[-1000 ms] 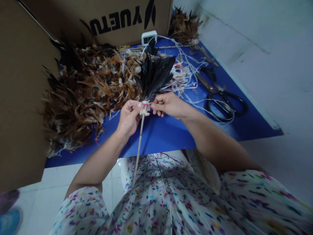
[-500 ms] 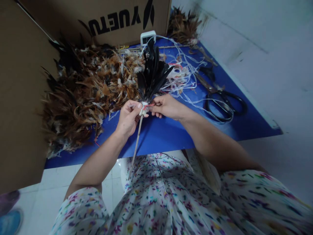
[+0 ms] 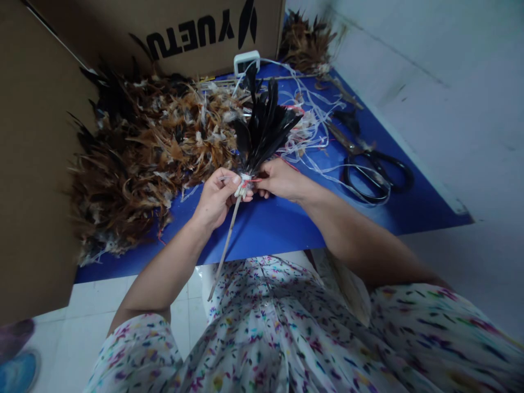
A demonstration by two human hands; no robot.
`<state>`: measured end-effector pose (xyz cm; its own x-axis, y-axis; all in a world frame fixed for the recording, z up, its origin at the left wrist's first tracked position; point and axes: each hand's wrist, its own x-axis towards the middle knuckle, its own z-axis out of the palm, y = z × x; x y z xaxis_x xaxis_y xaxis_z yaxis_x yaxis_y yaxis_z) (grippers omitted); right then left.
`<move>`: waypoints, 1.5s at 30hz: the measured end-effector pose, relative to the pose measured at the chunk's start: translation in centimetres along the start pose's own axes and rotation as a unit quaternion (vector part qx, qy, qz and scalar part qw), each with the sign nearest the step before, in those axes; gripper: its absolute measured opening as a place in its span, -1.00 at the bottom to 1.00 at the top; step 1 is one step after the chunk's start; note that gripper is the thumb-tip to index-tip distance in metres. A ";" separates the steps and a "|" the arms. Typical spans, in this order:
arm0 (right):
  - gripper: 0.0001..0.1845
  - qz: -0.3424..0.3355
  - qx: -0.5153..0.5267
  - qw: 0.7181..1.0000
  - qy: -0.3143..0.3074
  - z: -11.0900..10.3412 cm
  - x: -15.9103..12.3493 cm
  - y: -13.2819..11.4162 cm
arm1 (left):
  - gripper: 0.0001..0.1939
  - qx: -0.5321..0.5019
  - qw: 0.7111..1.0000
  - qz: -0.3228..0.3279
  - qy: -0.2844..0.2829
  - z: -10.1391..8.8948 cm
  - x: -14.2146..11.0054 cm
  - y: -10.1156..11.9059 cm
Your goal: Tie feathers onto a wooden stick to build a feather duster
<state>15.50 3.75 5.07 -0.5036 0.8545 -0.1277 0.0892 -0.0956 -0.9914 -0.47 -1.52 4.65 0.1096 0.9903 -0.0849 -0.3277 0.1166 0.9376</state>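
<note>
A bundle of black feathers (image 3: 265, 123) fans out at the top of a thin stick (image 3: 225, 248), which slants down toward my lap. Pale quill ends (image 3: 243, 189) gather round the stick, with red and white string wrapped over them. My left hand (image 3: 216, 199) pinches this bound part between thumb and fingers from the left. On the other side, my right hand (image 3: 282, 179) is closed on the red string (image 3: 257, 180), close against the binding. Its fingertips are partly hidden.
A heap of brown feathers (image 3: 159, 147) covers the left of the blue table (image 3: 278, 229). Clear plastic strands (image 3: 307, 134) lie behind my right hand, with black-handled scissors (image 3: 368, 169) farther right. A cardboard box (image 3: 196, 54), a small white device (image 3: 246, 63) and another feather bunch (image 3: 307, 43) stand behind.
The black feathers have swung to the right and the stick's lower end has shifted left. My right hand has moved slightly left; both hands keep their grip.
</note>
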 end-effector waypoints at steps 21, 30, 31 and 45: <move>-0.89 -0.085 0.003 0.996 0.027 -0.2 -0.9 -1.3 | -0.53 0.075 0.993 0.060 0.075 -0.8 0.7 -0.3; -0.87 -0.096 0.002 0.994 0.052 -0.1 -0.9 -1.3 | -0.78 0.386 0.843 0.352 0.127 -1.2 0.4 -0.2; -0.88 -0.098 -0.003 0.994 0.054 -0.1 -0.9 -1.2 | -0.81 0.424 0.807 0.394 0.119 -1.2 0.3 -0.1; -0.94 -0.178 -0.116 0.976 0.044 -0.8 -0.7 -0.6 | -0.94 0.441 0.760 0.476 0.049 -1.3 0.2 -0.5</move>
<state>16.47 3.63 5.78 -0.4639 0.8539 0.2357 0.1197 0.3241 -0.9384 -1.50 -1.32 3.79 0.1323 0.6010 0.7882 0.5450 -0.7083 0.4487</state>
